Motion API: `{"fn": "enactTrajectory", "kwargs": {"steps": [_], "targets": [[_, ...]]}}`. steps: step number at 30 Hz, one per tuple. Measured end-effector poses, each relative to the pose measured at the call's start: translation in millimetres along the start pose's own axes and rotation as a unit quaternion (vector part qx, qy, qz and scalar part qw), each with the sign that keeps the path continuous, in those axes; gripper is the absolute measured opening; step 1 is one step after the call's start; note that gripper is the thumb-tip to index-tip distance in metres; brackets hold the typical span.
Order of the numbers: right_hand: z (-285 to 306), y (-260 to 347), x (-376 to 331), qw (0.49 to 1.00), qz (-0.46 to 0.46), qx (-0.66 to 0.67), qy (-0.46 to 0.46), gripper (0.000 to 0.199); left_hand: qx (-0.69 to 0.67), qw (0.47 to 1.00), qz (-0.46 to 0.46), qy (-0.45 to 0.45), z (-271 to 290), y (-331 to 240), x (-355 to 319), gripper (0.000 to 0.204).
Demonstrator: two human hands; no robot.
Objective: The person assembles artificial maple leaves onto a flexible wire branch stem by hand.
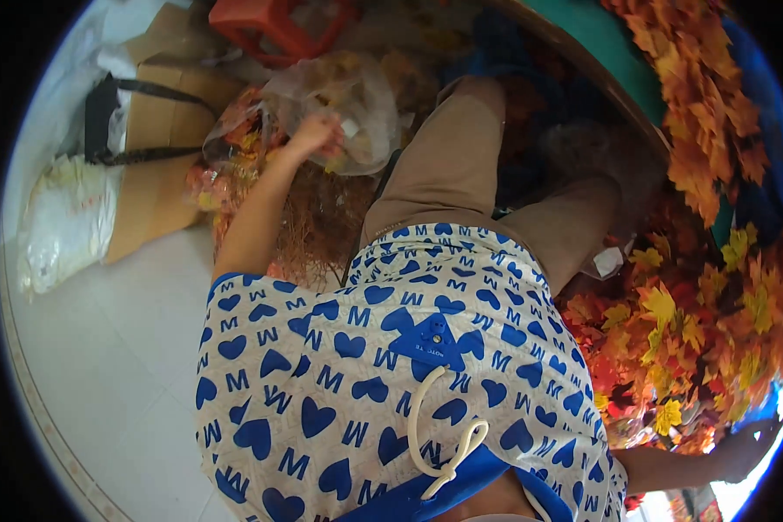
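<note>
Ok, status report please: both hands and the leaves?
Left hand in clear plastic bag of leaves. Right hand low beside the leaf pile. Grips unclear.

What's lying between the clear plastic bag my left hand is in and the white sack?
In the head view, brown cardboard boxes with a black strap lie between.

From my remote seat the head view is evenly lit by soft daylight; the white floor [104, 348] on the left glares slightly. Shadows are faint. Fisheye bending is strong at the rim, inside a black surround. The far clutter and the right hand [748, 448] are blurred.
</note>
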State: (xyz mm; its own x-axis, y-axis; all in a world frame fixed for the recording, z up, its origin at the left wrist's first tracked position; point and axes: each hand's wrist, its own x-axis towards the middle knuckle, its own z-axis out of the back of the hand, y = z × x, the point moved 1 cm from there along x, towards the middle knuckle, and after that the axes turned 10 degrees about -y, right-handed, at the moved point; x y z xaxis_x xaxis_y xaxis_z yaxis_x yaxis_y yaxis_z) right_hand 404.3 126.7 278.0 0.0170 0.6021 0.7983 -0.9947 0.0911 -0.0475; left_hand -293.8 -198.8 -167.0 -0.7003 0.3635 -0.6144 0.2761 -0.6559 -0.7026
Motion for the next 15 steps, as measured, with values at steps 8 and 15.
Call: {"fn": "enactTrajectory", "kwargs": {"steps": [8,15], "targets": [[9,296,-104,0.782,0.555,0.232,0.165,0.042,0.526,0.793,-0.033,0.306,-56,224,0,0.037],[-4,352,-183,0.682,0.637,0.293,0.209,0.045,0.446,0.872,0.084,0.184,-120,250,-23,0.07]]}}
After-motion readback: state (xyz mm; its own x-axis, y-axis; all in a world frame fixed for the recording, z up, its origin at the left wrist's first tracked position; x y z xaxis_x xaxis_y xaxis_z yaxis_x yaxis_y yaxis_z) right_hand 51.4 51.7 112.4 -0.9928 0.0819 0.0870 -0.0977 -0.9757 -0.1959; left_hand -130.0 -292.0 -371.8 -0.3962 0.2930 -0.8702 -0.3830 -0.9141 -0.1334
